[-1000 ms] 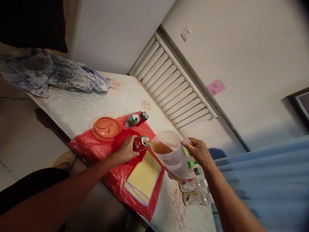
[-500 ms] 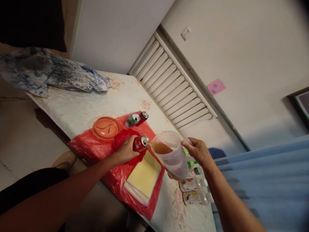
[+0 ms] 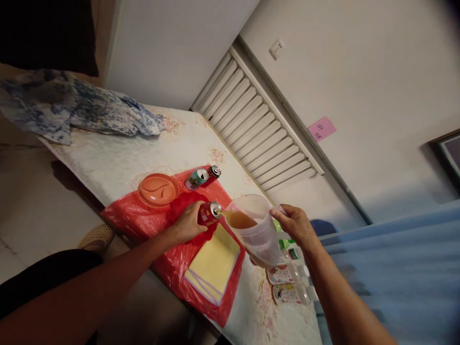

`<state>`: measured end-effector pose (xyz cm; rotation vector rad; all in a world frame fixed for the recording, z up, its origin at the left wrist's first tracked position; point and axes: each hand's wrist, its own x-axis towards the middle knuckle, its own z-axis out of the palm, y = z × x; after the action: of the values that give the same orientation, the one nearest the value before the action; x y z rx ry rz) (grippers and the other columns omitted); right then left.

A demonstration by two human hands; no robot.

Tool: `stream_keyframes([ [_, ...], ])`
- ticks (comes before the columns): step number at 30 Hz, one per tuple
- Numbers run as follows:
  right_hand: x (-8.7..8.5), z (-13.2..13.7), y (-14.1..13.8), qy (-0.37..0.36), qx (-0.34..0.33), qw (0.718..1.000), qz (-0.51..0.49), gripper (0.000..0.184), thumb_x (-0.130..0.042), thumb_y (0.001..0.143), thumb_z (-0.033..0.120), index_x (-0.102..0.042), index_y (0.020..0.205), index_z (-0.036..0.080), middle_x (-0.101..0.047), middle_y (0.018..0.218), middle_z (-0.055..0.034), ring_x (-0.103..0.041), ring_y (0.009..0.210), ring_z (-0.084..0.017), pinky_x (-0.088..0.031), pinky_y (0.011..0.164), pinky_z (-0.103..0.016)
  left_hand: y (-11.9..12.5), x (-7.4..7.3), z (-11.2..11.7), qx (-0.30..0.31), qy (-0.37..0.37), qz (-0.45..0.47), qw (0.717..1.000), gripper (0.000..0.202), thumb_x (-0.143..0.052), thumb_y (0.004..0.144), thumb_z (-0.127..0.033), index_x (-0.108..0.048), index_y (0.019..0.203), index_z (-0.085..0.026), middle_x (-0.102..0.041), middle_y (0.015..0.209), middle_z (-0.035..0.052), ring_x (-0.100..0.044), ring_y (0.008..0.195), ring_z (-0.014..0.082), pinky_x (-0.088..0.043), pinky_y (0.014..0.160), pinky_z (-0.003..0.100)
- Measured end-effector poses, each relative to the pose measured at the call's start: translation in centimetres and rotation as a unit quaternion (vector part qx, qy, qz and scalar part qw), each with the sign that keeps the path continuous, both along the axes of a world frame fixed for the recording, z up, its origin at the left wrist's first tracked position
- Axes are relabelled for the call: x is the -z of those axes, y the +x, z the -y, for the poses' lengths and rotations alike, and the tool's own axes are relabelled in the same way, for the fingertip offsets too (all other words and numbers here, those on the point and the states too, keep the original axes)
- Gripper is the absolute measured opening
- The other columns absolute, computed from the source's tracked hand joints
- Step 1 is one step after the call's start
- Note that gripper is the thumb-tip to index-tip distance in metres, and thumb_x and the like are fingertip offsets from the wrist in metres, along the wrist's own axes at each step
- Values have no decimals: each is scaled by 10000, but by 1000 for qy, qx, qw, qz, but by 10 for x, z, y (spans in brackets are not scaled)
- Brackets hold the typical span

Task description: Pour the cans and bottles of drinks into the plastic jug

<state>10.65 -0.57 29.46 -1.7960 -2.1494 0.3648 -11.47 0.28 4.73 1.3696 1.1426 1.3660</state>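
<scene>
My left hand (image 3: 189,223) is wrapped round a red drink can (image 3: 207,214) with a silver top. Beside it, my right hand (image 3: 296,227) grips the handle of a translucent plastic measuring jug (image 3: 260,242). The jug is tilted toward the can, and a thin stream of its amber liquid (image 3: 240,220) runs from the spout to the can's opening. Under the can lies something bright red (image 3: 185,203), partly covered by my left hand. A folded yellow cloth (image 3: 215,263) rests just in front, on a red plastic sheet (image 3: 167,268).
A green can (image 3: 196,179) and a dark-topped red can (image 3: 214,173) stand behind an orange lidded bowl (image 3: 158,190). Several plastic bottles (image 3: 287,275) are at the table's right. A blue-white patterned cloth (image 3: 108,112) lies at the far left, and a radiator (image 3: 255,124) runs along the wall.
</scene>
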Motion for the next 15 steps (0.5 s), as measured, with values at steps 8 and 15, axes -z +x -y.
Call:
stream_keyframes([
  [8,1,0,-1,-3,6,1000,17,518,-614,733,666,-469,559,200,-366,494,56,-320,471,-88,-246,443,-218,0,0,0,-4,3,-15,1000,615,-695,578,-84,-528,1159,-200,-617,1220,99,-603,1124,277,-494,957,411],
  [15,5,-1,2,2,-1,1000,0,526,-625,742,659,-449,554,200,-366,494,58,-315,474,-84,-246,443,-218,0,2,-1,2,6,-31,999,607,-691,595,-100,-514,1169,-188,-605,1233,108,-595,1133,269,-486,966,398],
])
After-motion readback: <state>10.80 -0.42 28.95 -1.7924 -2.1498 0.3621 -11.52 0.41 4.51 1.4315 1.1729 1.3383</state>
